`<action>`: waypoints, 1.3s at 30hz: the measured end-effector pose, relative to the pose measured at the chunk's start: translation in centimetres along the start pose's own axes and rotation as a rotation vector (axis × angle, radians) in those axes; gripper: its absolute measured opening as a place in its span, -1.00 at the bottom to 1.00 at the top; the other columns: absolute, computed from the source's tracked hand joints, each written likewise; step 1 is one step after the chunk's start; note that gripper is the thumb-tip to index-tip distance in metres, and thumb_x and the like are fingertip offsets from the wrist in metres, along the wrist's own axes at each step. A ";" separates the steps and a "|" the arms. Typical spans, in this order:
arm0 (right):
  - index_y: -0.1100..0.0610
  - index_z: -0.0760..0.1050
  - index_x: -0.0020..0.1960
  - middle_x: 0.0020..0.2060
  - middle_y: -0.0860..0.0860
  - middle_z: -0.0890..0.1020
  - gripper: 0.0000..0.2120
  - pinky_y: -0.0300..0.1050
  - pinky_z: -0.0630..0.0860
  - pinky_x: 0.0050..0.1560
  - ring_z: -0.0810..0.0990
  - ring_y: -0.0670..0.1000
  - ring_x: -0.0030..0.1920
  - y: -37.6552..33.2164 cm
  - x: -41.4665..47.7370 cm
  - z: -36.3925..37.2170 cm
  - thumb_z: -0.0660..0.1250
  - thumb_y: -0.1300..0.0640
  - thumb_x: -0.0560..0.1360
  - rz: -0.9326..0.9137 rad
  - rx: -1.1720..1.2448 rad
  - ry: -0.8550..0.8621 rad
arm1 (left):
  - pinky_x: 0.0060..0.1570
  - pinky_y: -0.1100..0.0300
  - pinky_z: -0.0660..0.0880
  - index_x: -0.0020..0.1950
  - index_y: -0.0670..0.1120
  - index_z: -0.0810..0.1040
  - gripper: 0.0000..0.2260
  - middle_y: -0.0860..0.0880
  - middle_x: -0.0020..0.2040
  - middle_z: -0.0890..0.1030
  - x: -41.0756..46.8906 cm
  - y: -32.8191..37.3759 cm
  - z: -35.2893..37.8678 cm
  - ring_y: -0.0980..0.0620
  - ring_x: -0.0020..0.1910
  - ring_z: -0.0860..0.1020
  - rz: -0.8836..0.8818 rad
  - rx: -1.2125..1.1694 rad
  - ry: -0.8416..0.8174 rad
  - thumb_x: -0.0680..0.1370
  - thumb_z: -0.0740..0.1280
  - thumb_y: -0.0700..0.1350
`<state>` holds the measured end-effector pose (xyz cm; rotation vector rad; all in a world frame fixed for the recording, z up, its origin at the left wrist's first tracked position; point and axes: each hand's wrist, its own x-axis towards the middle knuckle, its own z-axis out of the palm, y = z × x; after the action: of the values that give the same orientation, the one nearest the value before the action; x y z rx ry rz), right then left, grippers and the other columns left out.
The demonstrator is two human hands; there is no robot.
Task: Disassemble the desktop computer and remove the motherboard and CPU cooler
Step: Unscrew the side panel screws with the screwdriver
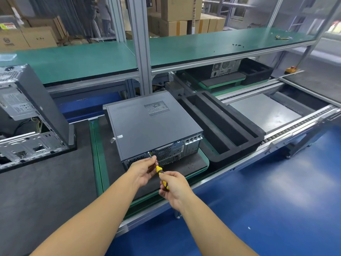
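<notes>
Two hands (145, 169) (174, 188) on one screwdriver (158, 168)

A grey metal desktop computer case (147, 122) lies flat at the centre of the frame, on a green-rimmed pallet tray (96, 145). Just right of it sits a black foam tray (221, 126). At the left edge stands an opened silver computer chassis (27, 111). A long green-topped shelf (92, 60) crosses the upper frame behind the case, with brown cardboard boxes (180, 8) stacked behind it. At lower centre, before the case, the left hand (144, 169) and right hand (173, 185) hold a yellow-and-black screwdriver (160, 172), its tip at the case's near face.
</notes>
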<state>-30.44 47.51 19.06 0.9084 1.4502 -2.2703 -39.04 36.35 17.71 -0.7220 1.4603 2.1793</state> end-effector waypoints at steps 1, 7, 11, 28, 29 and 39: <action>0.23 0.51 0.11 -0.37 0.07 0.53 -0.84 -0.15 0.51 -0.39 0.48 -0.02 -0.38 0.0 -0.1 0.1 0.36 0.21 0.56 0.012 0.011 -0.004 | -0.46 0.25 0.56 -0.03 -0.24 0.57 -0.96 -0.13 -0.22 0.58 0.1 0.0 0.0 0.01 -0.26 0.55 -0.001 -0.003 -0.005 0.58 0.36 -0.26; 0.27 0.55 0.01 -0.36 0.13 0.58 -0.71 -0.15 0.49 -0.43 0.49 -0.01 -0.43 -0.3 -0.4 0.2 0.18 0.08 0.66 0.090 0.046 -0.017 | -0.41 0.22 0.61 0.02 -0.29 0.56 -0.87 -0.16 -0.13 0.62 0.0 0.3 0.0 -0.01 -0.19 0.60 -0.012 -0.055 -0.032 0.64 0.22 -0.34; 0.23 0.53 0.07 -0.30 0.12 0.55 -0.85 -0.15 0.54 -0.36 0.50 -0.01 -0.36 0.0 -0.2 0.3 0.24 0.17 0.64 0.004 -0.003 0.010 | -0.33 0.18 0.63 0.03 -0.28 0.54 -0.83 -0.16 -0.11 0.63 0.0 0.6 0.1 -0.03 -0.16 0.61 -0.040 -0.098 -0.072 0.67 0.16 -0.31; 0.29 0.53 0.05 -0.36 0.10 0.53 -0.77 -0.17 0.46 -0.46 0.45 -0.04 -0.46 -0.2 -0.5 0.7 0.19 0.14 0.65 0.072 0.049 -0.041 | -0.42 0.22 0.60 0.00 -0.29 0.55 -0.87 -0.17 -0.12 0.64 0.9 0.5 0.0 -0.03 -0.16 0.62 -0.004 -0.078 -0.003 0.63 0.22 -0.37; 0.29 0.52 0.05 -0.34 0.11 0.52 -0.80 -0.17 0.47 -0.44 0.45 -0.04 -0.44 -0.3 -0.5 0.7 0.20 0.16 0.64 0.051 0.043 -0.037 | -0.39 0.21 0.60 0.00 -0.28 0.56 -0.88 -0.16 -0.12 0.64 0.9 0.6 0.0 -0.02 -0.16 0.62 -0.009 -0.080 -0.008 0.63 0.22 -0.36; 0.24 0.49 0.13 -0.27 0.11 0.54 -0.84 -0.13 0.55 -0.32 0.50 -0.02 -0.34 -0.2 -0.5 0.4 0.32 0.18 0.59 -0.021 0.006 -0.024 | -0.46 0.28 0.56 -0.10 -0.19 0.57 -0.95 -0.09 -0.20 0.58 1.2 1.1 -0.5 0.05 -0.24 0.53 -0.034 0.045 0.038 0.55 0.39 -0.30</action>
<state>-30.31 47.18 19.65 0.8682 1.4504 -2.2937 -40.55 35.55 17.56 -0.7715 1.5001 2.1110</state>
